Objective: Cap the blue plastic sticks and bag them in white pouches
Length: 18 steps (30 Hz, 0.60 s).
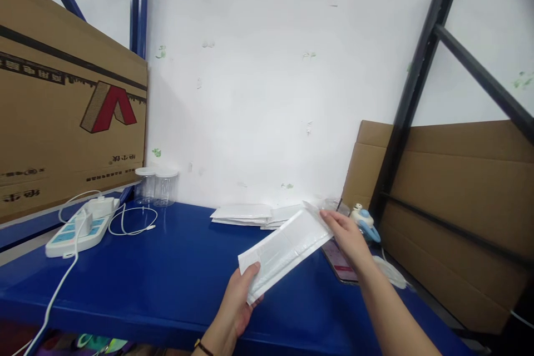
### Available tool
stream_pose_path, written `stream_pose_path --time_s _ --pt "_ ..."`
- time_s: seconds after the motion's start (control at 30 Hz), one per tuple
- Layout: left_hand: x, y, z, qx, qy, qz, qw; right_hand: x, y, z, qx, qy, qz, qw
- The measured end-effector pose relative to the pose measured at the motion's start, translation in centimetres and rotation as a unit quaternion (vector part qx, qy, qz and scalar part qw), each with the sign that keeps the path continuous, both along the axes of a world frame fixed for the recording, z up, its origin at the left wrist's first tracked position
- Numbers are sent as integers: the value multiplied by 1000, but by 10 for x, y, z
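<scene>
A white padded mailer envelope (286, 250) is tilted above the blue table, its right end higher than its left. My left hand (244, 295) grips its lower left end, thumb on top and fingers underneath. At the upper right end, my right hand (344, 231) pinches the edge, where a clear flap strip sticks out. Behind the envelope, two low stacks of similar white envelopes (241, 212) lie against the wall; the held one partly covers the right stack (283, 214).
On the left are a power strip (79, 233) with white cables and two clear lidded jars (166, 188). A phone (340, 261) and a blue-and-white item (364, 219) lie right, partly behind my right arm. Cardboard (459, 206) and a black post (400, 122) bound the right side.
</scene>
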State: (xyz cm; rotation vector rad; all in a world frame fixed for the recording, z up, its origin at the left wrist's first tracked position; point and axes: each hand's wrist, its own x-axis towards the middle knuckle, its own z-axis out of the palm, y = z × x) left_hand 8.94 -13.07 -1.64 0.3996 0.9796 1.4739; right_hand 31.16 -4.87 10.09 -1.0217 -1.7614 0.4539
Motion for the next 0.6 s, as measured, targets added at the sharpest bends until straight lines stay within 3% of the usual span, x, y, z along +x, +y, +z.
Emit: stream_pose_path --time_s 0.07,0.2,0.3,0.37,0.43,0.5,0.6 --pt "-6 -4 1 -24 6 -20 999 3 -15 -12 61 7 76 995" --pt "-25 -12 2 -55 11 -89 994 8 -52 -25 182 -157 136 961" --pt "-41 -17 3 -91 -9 -124 988 10 -71 -27 205 -250 194 926" --pt "-51 -16 7 -86 -71 -174 978 11 -72 -27 193 -269 208 920" --pt "-60 -10 14 -38 -151 -231 960 11 -59 -23 171 -242 148 943" --pt "-68 0 21 16 -194 -250 949 12 -31 -14 140 -189 29 972" --pt "-79 13 24 34 -152 -187 970 18 31 9 104 -136 -107 979"
